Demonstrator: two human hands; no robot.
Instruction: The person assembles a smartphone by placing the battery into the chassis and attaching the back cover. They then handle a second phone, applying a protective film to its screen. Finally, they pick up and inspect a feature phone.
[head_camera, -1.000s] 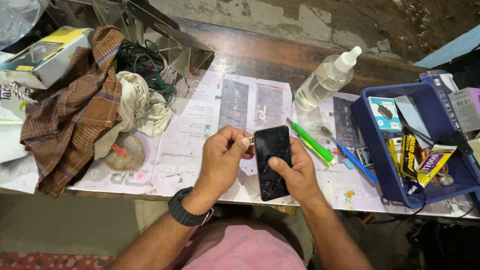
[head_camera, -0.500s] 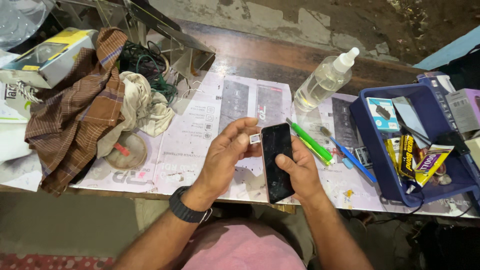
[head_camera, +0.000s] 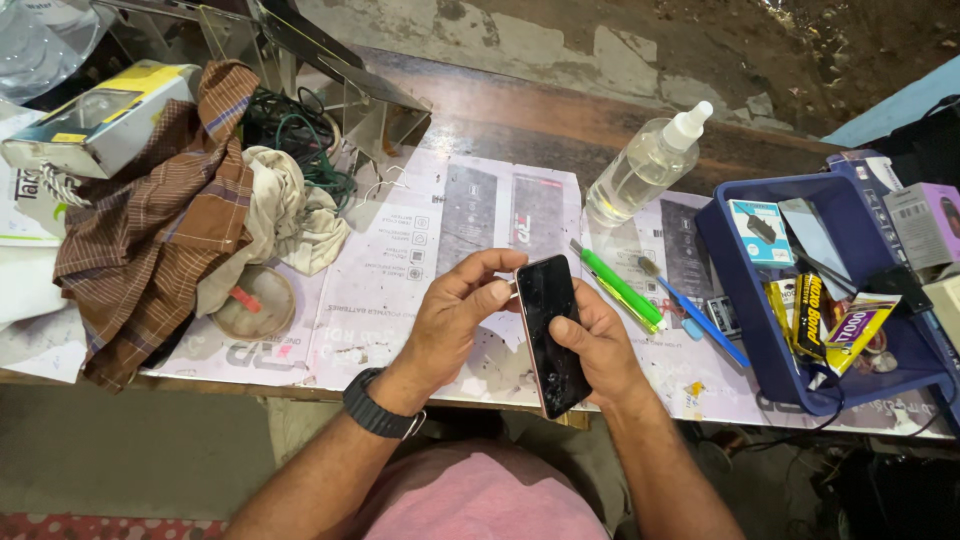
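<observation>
Below me, one long wooden table (head_camera: 520, 110) fills the view, and one printed sheet (head_camera: 400, 270) covers most of its near half. At the far left lies one brown checked cloth (head_camera: 150, 240) with one off-white rag (head_camera: 275, 220) bunched against its right side. At the right edge sits one blue plastic tray (head_camera: 745, 310) holding small packets and cards, too jumbled for me to count. One clear spray bottle (head_camera: 640, 165) lies tilted on the table between the sheet and the tray. Near the cloth's lower edge rests one round shallow dish (head_camera: 252, 302).

Over the front edge of the table, just above my lap, I hold one black phone (head_camera: 552, 335), dark screen up, long side running away from me. My right hand (head_camera: 600, 350) grasps it from the right, fingers curled under the body and thumb pressed on the glass. My left hand (head_camera: 455, 315) is half closed, thumb and forefinger pinching at the phone's upper left edge; whether they grip anything small there, I cannot tell. One black watch (head_camera: 378, 408) circles my left wrist.

Just right of the phone lie two slim tools, one green pen (head_camera: 620, 288) and one blue-handled brush (head_camera: 700, 318), both pointing diagonally toward the tray.
</observation>
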